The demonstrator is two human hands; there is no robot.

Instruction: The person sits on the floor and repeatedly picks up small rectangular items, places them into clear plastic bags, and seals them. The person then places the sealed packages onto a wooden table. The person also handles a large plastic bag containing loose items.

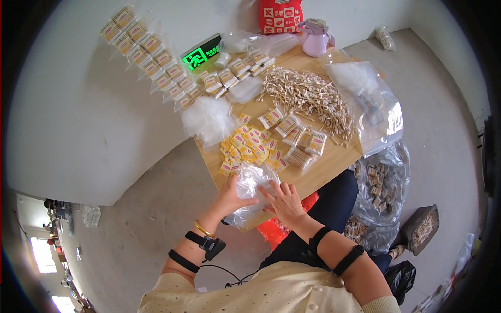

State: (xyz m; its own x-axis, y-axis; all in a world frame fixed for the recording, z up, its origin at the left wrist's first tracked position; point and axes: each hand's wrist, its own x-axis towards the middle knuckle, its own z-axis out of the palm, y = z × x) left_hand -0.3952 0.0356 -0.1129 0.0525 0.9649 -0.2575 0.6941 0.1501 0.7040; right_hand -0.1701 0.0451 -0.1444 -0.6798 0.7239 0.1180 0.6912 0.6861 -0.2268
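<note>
At the table's near edge lie clear plastic bags [251, 176], shiny and crumpled. My left hand [228, 198] rests at their left side, thumb stretched out over the plastic and apart from the fingers. From the right, my right hand [286, 203] lies on the bags with its fingers spread. Just beyond is a loose heap of small yellow and white paper cards [249, 145]. To the right of the cards sit several small clear packs of cotton swabs [295, 133]. A large pile of loose cotton swabs [308, 96] covers the far right of the table.
Filled packs [229, 78] line the table's back beside a green lit sign [195, 58]. More clear bags [209, 120] lie left. A purple jug [314, 39] and red bag [282, 15] stand behind. Right of my leg are a sack of packs [383, 182] and a dark bin [421, 229].
</note>
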